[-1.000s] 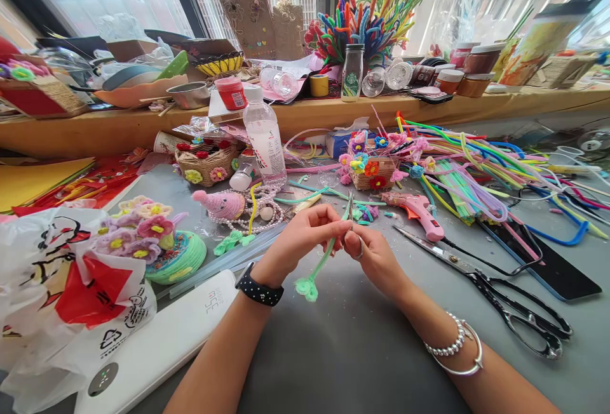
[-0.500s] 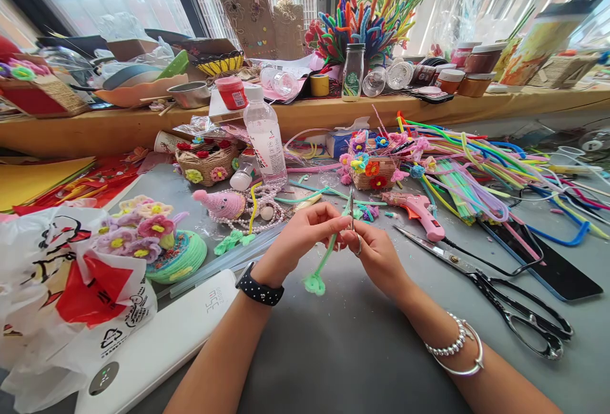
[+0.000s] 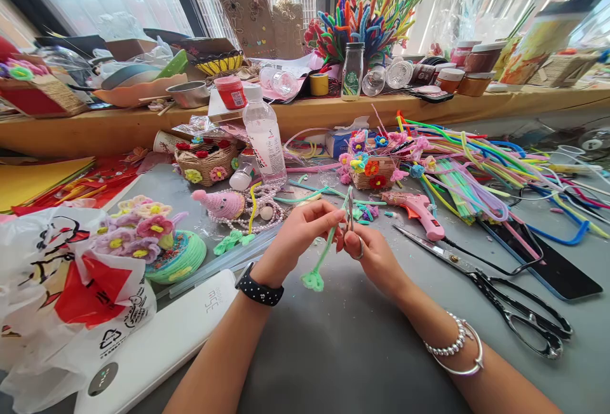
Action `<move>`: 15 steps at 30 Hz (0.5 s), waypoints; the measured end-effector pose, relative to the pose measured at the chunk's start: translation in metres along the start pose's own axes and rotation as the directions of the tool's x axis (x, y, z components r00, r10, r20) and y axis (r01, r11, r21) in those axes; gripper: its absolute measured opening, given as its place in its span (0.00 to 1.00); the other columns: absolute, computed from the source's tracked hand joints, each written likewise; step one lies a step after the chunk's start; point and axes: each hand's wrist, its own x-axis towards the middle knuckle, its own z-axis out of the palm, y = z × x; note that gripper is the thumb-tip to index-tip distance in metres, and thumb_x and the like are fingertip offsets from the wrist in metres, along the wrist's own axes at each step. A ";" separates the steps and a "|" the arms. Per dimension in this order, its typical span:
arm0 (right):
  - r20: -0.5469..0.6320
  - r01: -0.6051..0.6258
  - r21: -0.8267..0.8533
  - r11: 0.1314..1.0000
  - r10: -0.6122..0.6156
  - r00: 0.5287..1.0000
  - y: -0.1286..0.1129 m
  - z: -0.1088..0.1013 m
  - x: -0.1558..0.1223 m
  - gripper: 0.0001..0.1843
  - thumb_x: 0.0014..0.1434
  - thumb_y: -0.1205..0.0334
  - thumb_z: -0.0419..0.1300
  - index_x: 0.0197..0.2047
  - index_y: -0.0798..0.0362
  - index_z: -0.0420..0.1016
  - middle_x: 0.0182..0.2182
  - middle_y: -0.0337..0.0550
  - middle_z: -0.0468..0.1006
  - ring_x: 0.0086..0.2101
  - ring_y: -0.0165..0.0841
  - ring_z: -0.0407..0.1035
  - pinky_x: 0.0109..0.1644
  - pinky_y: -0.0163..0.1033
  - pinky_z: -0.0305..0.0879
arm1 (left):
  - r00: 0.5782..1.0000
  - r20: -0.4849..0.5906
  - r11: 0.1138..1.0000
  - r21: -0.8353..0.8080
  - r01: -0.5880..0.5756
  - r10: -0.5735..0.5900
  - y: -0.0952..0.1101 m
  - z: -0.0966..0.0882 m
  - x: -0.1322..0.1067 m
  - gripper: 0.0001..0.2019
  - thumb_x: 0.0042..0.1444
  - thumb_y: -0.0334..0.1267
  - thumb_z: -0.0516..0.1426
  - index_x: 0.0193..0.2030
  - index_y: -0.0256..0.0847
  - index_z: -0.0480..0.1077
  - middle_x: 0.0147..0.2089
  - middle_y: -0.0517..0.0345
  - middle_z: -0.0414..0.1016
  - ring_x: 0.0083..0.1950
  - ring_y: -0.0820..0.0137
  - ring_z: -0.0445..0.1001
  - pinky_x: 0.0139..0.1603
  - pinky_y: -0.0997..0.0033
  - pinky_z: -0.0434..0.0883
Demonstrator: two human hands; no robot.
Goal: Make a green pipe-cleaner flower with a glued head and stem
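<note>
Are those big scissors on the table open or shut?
Shut. The big scissors have their blades together, tapering to one point.

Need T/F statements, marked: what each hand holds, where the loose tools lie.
1. The left hand pinches a green fuzzy stem. True.
2. The large scissors lie on the gray table, near the pink glue gun. True.
3. The left hand grips the pink glue gun. False: it lies on the gray table.
4. The right hand holds small metal blades. True.
5. The large scissors lie left of both hands. False: they lie to the right.
</note>
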 end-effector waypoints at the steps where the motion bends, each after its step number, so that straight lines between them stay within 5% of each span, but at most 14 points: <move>1: -0.012 -0.007 -0.023 1.000 0.007 1.000 -0.001 0.000 0.000 0.27 0.52 0.38 0.43 0.23 0.55 0.61 0.19 0.35 0.56 0.21 0.25 0.50 0.24 0.31 0.48 | 1.000 -0.009 1.000 0.005 0.002 -0.002 0.000 0.000 0.000 0.09 0.49 0.40 0.54 0.23 0.37 0.63 0.19 0.64 0.65 0.23 0.78 0.64 0.29 0.76 0.62; 15: -0.089 -0.058 -0.157 0.986 0.045 0.995 0.000 0.000 0.001 0.26 0.51 0.40 0.46 0.19 0.55 0.60 0.17 0.35 0.56 0.20 0.25 0.50 0.23 0.31 0.49 | 0.997 -0.073 0.997 0.081 0.007 -0.001 0.000 0.000 0.001 0.11 0.46 0.44 0.55 0.23 0.37 0.63 0.21 0.63 0.63 0.24 0.77 0.64 0.29 0.74 0.64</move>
